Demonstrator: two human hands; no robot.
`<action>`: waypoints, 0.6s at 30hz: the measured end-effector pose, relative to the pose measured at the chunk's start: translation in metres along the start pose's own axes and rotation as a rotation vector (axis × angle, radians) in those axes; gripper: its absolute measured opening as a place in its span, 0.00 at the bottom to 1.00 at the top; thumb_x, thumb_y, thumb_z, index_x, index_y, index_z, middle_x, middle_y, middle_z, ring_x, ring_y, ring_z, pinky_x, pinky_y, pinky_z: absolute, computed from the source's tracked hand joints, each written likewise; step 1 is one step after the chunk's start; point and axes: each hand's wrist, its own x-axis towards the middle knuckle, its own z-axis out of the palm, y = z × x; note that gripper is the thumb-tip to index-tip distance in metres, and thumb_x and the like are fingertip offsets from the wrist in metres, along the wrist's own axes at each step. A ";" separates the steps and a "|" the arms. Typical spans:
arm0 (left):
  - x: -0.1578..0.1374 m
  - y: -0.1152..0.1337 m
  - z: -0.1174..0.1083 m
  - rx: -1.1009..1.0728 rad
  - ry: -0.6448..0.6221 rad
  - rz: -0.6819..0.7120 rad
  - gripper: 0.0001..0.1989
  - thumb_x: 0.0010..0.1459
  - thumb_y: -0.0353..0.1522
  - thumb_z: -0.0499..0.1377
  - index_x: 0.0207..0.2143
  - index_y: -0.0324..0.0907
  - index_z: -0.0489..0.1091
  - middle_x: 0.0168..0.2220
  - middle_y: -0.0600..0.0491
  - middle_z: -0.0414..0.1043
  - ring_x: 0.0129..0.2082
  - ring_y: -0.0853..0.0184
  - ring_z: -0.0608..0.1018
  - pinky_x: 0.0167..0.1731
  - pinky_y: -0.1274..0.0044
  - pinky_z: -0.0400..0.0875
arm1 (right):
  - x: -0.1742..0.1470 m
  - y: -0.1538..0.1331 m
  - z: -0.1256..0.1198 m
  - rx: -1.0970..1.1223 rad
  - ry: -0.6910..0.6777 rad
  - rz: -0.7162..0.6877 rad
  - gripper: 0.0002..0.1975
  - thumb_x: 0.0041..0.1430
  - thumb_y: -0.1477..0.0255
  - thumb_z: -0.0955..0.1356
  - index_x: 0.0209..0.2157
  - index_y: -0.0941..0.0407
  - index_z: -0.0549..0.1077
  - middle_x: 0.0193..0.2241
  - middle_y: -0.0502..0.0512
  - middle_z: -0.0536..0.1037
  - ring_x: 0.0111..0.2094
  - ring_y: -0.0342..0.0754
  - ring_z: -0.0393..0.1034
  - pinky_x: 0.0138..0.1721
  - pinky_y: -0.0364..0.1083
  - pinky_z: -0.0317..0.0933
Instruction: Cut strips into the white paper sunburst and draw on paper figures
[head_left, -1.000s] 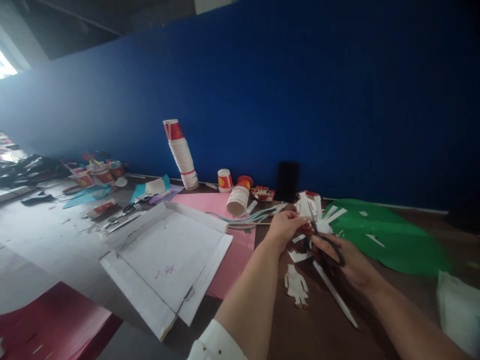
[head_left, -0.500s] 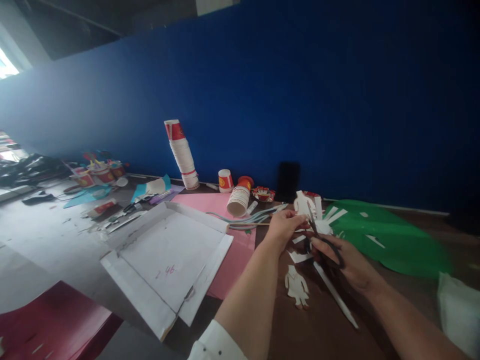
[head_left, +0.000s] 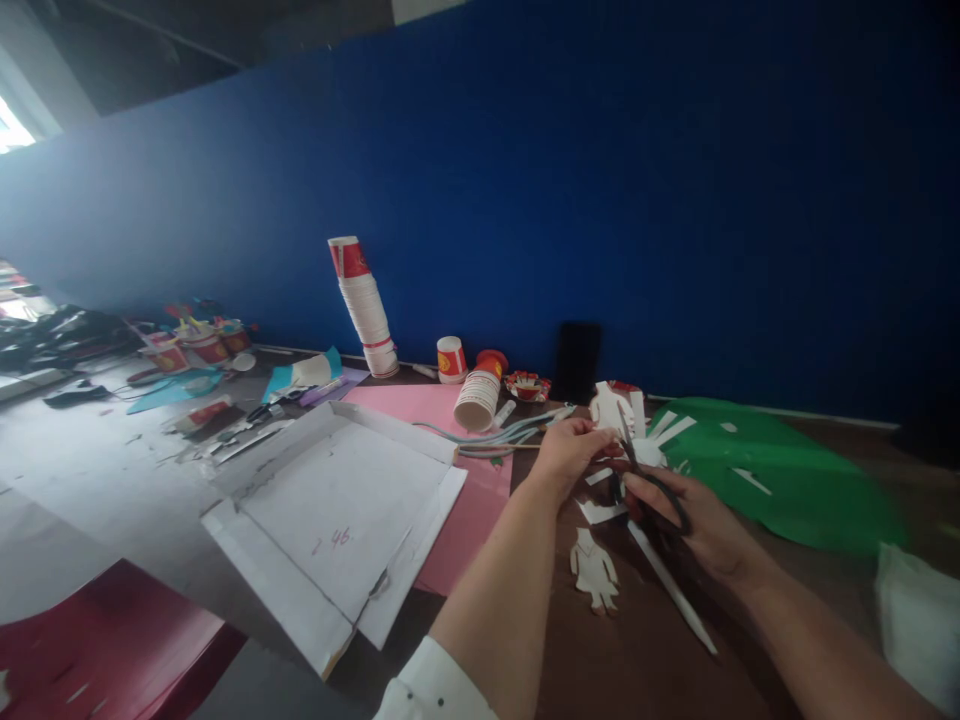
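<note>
Currently, the left hand (head_left: 568, 455) pinches a white paper figure (head_left: 608, 408); the right hand (head_left: 697, 525) grips black-handled scissors (head_left: 629, 451). White paper strips (head_left: 676, 431) crowd alongside, overlapping a rounded green sheet (head_left: 799, 490).

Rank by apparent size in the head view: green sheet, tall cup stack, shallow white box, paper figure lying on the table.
Largest to smallest:
shallow white box
green sheet
tall cup stack
paper figure

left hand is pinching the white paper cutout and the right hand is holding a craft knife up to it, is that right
The craft knife is wrong: the head view shows scissors in the right hand, held up to the white paper cutout that the left hand pinches.
</note>
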 end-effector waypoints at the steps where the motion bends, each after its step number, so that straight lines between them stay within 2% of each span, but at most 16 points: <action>1: -0.001 0.001 0.000 0.003 -0.006 -0.003 0.11 0.49 0.32 0.70 0.26 0.36 0.70 0.23 0.51 0.74 0.24 0.69 0.77 0.31 0.76 0.73 | -0.001 0.000 0.001 0.017 0.013 0.005 0.24 0.52 0.48 0.71 0.34 0.56 0.79 0.22 0.50 0.73 0.24 0.45 0.65 0.23 0.43 0.58; 3: -0.001 0.001 0.000 0.019 -0.013 0.002 0.11 0.48 0.32 0.70 0.27 0.36 0.71 0.23 0.51 0.74 0.22 0.70 0.77 0.30 0.76 0.73 | -0.002 -0.002 0.002 0.033 0.042 0.006 0.25 0.52 0.48 0.71 0.37 0.56 0.80 0.22 0.50 0.73 0.24 0.45 0.65 0.23 0.42 0.58; 7: 0.001 -0.002 -0.002 0.050 -0.003 0.025 0.12 0.47 0.34 0.70 0.27 0.37 0.72 0.24 0.51 0.75 0.23 0.70 0.77 0.30 0.76 0.73 | -0.001 -0.003 0.002 -0.007 0.030 0.019 0.24 0.51 0.48 0.71 0.32 0.56 0.81 0.21 0.50 0.73 0.22 0.45 0.65 0.23 0.43 0.60; 11: 0.003 -0.005 -0.002 0.048 0.002 0.018 0.11 0.48 0.35 0.70 0.27 0.38 0.72 0.26 0.51 0.76 0.24 0.69 0.77 0.31 0.76 0.72 | 0.001 -0.002 -0.001 -0.072 0.020 -0.029 0.24 0.51 0.48 0.71 0.34 0.56 0.81 0.23 0.52 0.75 0.25 0.47 0.67 0.26 0.44 0.62; 14: 0.004 -0.007 -0.003 0.066 0.000 0.022 0.10 0.49 0.35 0.69 0.28 0.38 0.72 0.26 0.50 0.76 0.25 0.68 0.77 0.30 0.75 0.72 | 0.002 -0.001 -0.001 -0.090 0.021 -0.054 0.25 0.51 0.47 0.71 0.31 0.56 0.81 0.22 0.51 0.73 0.25 0.47 0.66 0.26 0.44 0.62; 18: 0.006 -0.009 -0.004 0.080 0.003 0.038 0.10 0.50 0.34 0.68 0.28 0.38 0.72 0.27 0.50 0.77 0.26 0.69 0.77 0.32 0.75 0.72 | 0.000 -0.004 0.000 -0.074 0.031 -0.035 0.26 0.51 0.47 0.71 0.35 0.57 0.81 0.22 0.50 0.72 0.25 0.46 0.64 0.26 0.44 0.61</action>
